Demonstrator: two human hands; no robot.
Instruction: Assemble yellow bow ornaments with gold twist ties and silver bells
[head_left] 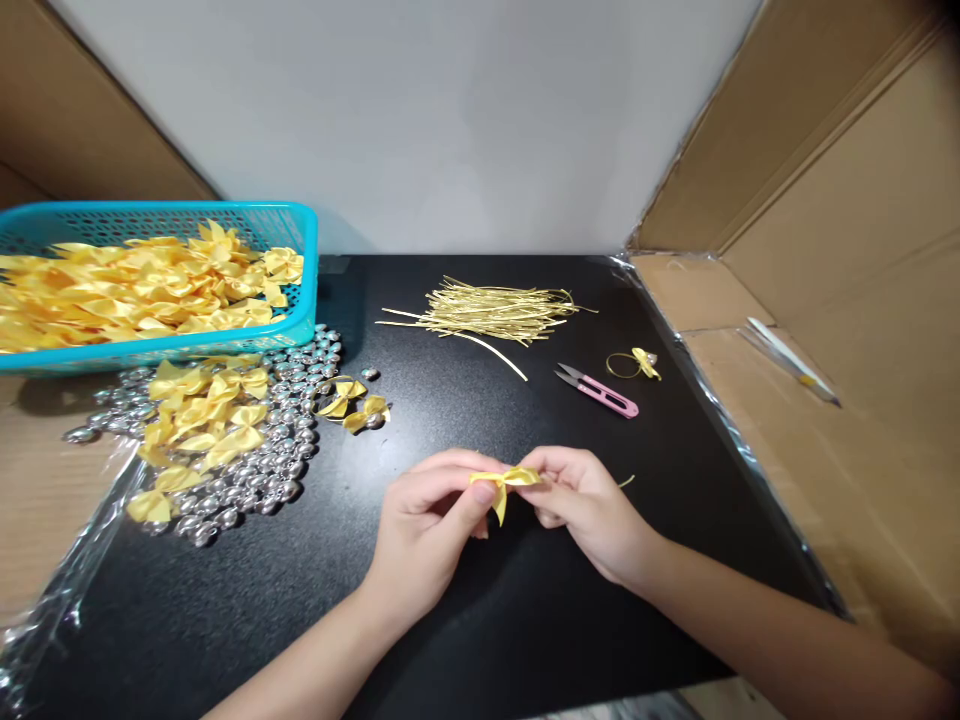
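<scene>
A yellow ribbon bow (501,484) is pinched between both hands above the black table. My left hand (431,510) grips its left side, thumb in front. On the bow's right loop, my right hand (589,505) is closed with thumb and fingertips. One ribbon tail points down between the hands. A short gold strand (627,481) shows just right of my right hand. Beyond the hands lie pink thread snips (600,390), blades pointing left. Whether a bell or tie is behind the bow is hidden by my fingers.
A blue basket (311,270) full of yellow bows stands at the back left. Silver bells (289,465) and loose bows (214,405) spread before it. Gold twist ties (495,310) lie at the back. A bow with a gold loop (643,362) sits right; cardboard walls (847,170) flank the table.
</scene>
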